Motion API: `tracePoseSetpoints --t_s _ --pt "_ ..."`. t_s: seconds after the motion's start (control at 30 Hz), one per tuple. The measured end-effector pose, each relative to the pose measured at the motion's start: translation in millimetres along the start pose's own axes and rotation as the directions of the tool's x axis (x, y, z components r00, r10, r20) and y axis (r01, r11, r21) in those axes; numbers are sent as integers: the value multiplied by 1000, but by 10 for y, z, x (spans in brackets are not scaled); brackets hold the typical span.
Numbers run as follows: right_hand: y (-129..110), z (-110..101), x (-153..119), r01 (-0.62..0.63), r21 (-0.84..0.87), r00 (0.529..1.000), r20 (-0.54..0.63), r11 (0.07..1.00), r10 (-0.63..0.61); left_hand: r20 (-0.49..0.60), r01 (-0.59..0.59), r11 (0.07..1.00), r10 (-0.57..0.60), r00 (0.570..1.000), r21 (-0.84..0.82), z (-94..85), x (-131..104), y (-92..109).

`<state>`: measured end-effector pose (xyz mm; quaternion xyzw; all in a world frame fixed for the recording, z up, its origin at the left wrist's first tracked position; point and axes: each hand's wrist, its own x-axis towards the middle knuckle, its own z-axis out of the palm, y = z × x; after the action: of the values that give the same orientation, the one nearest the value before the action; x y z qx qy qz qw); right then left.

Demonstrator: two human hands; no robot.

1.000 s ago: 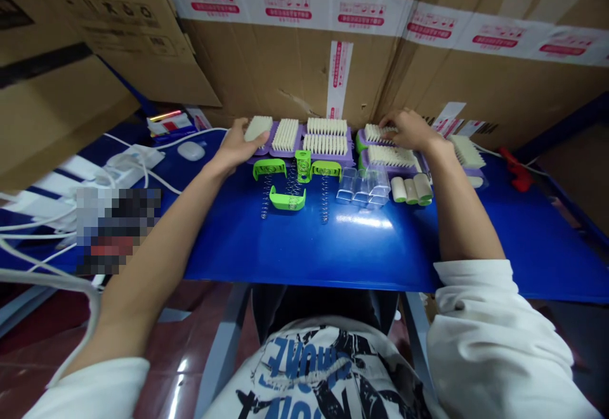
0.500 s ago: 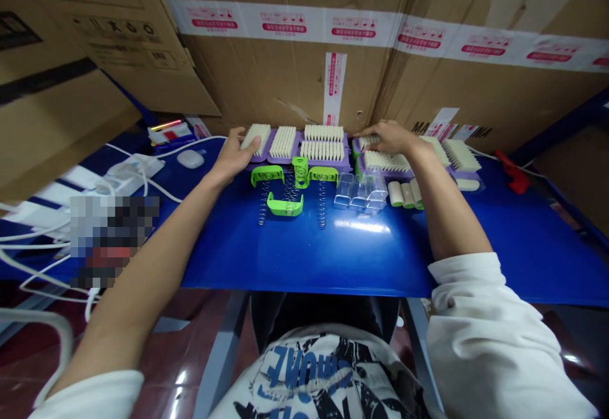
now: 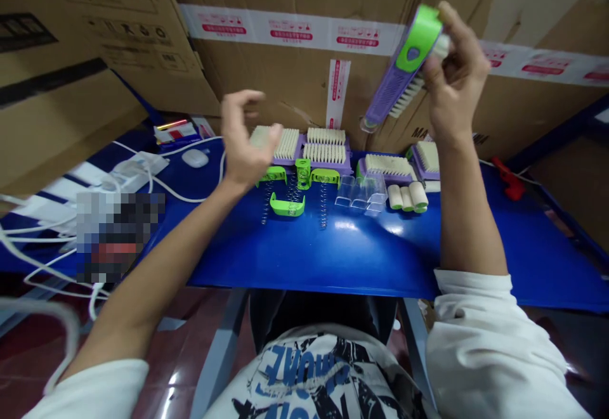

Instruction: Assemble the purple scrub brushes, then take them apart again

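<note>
High in front of the cardboard, my right hand (image 3: 457, 80) grips a purple and green brush (image 3: 390, 92), tilted, its pale bristles facing right and a clear cap at its lower end. My left hand (image 3: 247, 137) is raised with curled, parted fingers and holds nothing. Behind it stand purple brush heads (image 3: 326, 153) with cream bristles facing up. Nearer me lie green clips (image 3: 288, 205), thin metal springs (image 3: 323, 206), clear plastic caps (image 3: 364, 194) and white rollers (image 3: 408, 197) with green ends. More brush heads (image 3: 387, 165) sit to the right, partly behind my right arm.
Cardboard (image 3: 285, 77) walls off the back of the blue table (image 3: 309, 260). On the left are a power strip (image 3: 137, 168) with white cables and a white mouse (image 3: 195, 158). A red tool-like object (image 3: 510, 178) lies at the right.
My right hand has lifted a brush from the back row, up and to the right. My left hand has come off the left brush head and risen.
</note>
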<state>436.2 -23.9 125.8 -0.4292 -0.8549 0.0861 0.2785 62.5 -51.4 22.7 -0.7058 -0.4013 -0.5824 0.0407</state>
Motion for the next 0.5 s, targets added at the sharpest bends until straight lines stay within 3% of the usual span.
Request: tracePoseSetpoints --t_s 0.1,0.17,0.23,0.3,0.33,0.4,0.43,0.5 --pt "-512 28 -139 26 72 999 -48 997 -23 203 -56 992 79 976 -116 176 189 658" --pt "-841 51 -301 75 123 992 -109 990 -62 282 -72 989 106 954 -126 185 317 975" --pt "-1126 36 -489 176 174 947 -298 969 -119 327 -98 987 136 935 -131 94 377 1167" --pt "-1348 -20 -663 283 159 867 -464 946 -182 356 -132 985 164 920 -113 -37 350 1252" --pt "-1432 -55 -734 308 105 859 -458 946 -229 366 -153 984 177 914 -95 -95 312 1267" --pt "-1548 -115 -834 320 -59 894 -313 945 -322 375 -198 979 204 904 -55 -166 221 1272" --pt "-1585 -131 -865 313 -136 915 -222 940 -337 372 -220 975 219 902 -39 -177 181 1270" --pt "-1634 -130 -906 262 -217 944 -146 940 -296 355 -265 964 254 900 -18 -168 129 1273"
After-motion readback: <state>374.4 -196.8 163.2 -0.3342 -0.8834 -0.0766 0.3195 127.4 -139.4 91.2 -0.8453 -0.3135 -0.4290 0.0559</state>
